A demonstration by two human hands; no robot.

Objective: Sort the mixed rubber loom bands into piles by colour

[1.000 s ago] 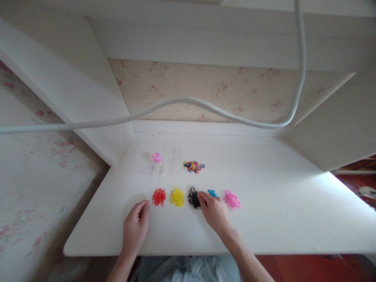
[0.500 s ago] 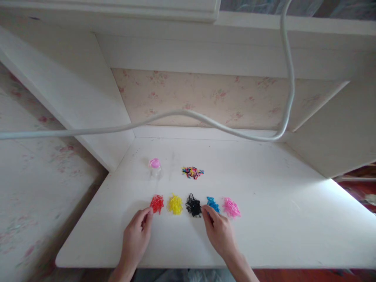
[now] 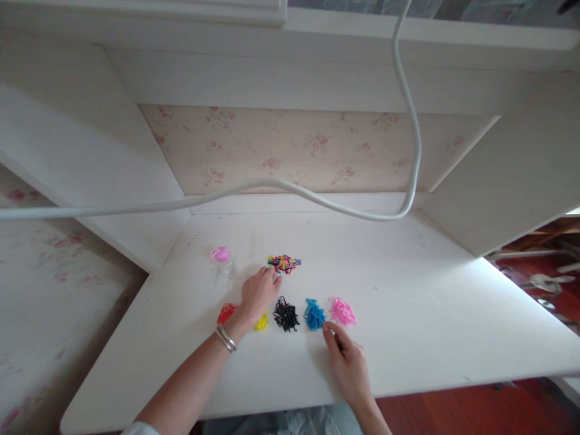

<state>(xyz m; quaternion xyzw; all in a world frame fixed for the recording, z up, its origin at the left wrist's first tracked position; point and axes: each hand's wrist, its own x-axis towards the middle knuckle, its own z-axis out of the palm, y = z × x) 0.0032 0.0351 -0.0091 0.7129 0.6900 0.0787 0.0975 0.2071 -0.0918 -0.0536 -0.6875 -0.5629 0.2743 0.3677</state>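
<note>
White desk (image 3: 408,320), floral wallpaper (image 3: 294,145), left hand (image 3: 260,294), right hand (image 3: 348,362), each loosely curled, grasp unclear

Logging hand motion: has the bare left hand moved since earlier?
Yes: the left hand went from beside the red band pile forward and right, to the multicoloured band pile.

The wallpaper (image 3: 317,145) is pale pink (with red-pink flowers), the cable (image 3: 290,186) white.

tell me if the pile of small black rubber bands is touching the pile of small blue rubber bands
Apart. The head view shows a narrow strip of bare white tabletop between the black pile and the blue pile.
</note>
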